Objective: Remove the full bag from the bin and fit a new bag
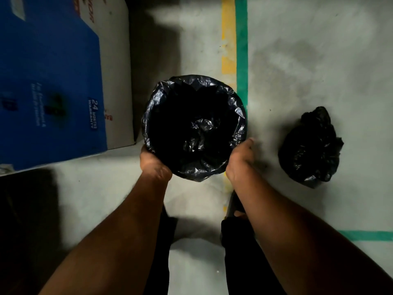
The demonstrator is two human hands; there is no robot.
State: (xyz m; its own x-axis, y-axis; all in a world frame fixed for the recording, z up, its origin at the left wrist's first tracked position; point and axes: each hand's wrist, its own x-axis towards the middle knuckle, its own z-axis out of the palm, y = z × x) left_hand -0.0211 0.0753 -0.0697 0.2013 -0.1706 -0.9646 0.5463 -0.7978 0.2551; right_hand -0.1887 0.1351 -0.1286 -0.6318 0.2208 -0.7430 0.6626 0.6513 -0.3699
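Note:
A round bin (194, 127) stands on the floor in front of me, lined with a black plastic bag (239, 116) whose edge is folded over the rim all the way round. My left hand (154, 165) grips the near left of the rim over the bag. At the near right of the rim, my right hand (240, 159) presses on the bag with its fingers curled over the edge. A full, bunched-up black bag (311, 147) sits on the floor to the right of the bin, apart from it.
A large blue and white cardboard box (53, 81) stands close to the bin's left. Yellow and green floor lines (236, 39) run away behind the bin, and another green line (365, 235) lies at the right. My legs and feet (234, 218) are below the bin.

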